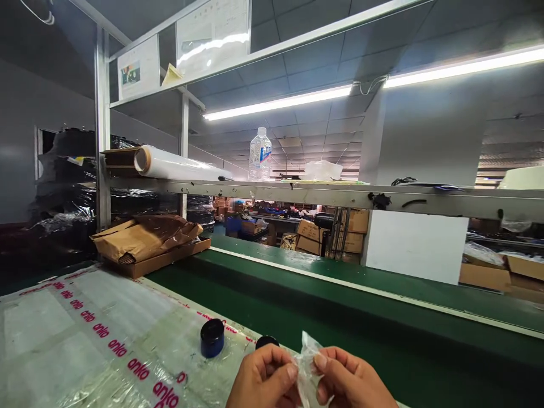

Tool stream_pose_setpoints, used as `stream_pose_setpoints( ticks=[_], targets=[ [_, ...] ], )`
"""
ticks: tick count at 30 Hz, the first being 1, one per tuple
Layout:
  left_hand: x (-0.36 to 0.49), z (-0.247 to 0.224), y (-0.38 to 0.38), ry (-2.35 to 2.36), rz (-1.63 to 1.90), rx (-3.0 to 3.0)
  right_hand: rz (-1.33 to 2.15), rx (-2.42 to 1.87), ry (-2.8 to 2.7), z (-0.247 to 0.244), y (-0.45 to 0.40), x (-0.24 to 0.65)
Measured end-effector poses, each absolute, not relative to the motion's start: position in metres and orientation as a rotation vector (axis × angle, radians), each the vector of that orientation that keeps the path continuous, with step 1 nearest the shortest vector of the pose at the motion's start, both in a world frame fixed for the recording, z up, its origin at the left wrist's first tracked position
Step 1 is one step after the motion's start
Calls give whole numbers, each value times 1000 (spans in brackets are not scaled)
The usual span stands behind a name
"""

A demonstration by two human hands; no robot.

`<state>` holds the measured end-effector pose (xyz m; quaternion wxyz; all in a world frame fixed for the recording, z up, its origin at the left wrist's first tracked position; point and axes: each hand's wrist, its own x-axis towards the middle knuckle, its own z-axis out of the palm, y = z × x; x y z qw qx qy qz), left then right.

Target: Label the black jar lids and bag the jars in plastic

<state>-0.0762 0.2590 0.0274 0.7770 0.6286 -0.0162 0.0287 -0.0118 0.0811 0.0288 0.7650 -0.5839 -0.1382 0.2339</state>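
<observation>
A small clear plastic bag [306,362] is pinched between both hands at the bottom of the view. My left hand [267,377] has thumb and fingers closed on its left side. With its thumb pressed against the fingers, my right hand [351,378] grips the other side. The lower part of the bag runs out of the frame. Just behind my left hand, a dark round cap-like piece [267,341] is partly hidden. A second short, dark blue cylinder [212,338] stands on the plastic-covered table [85,351], apart from my hands.
Beyond the table runs a green conveyor belt [255,294]. A cardboard tray [170,258] holds crumpled brown paper [140,235]. Above, a shelf [340,194] carries a plastic roll [182,163] and a bottle [260,156]. A white board [416,246] stands behind the belt.
</observation>
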Motion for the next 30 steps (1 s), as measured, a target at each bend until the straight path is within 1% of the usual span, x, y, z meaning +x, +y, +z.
stream_pose_setpoints(
  ticks=[6,10,14,19,24,30],
  targets=[
    [-77,29,270,54,75,1411,337,-1411,-202,46,91,-16],
    [-72,33,276,38,54,1502,230,-1473,-304,45,110,-16],
    [-64,39,284,61,225,1790,178,-1528,-421,39,120,-8],
    [-47,37,305,69,502,2030,38,-1721,-522,39,120,13],
    [-26,30,321,142,553,2033,-122,-1871,-537,35,131,35],
    [-12,27,325,251,595,2155,-166,-1925,-531,18,152,61]
  ],
)
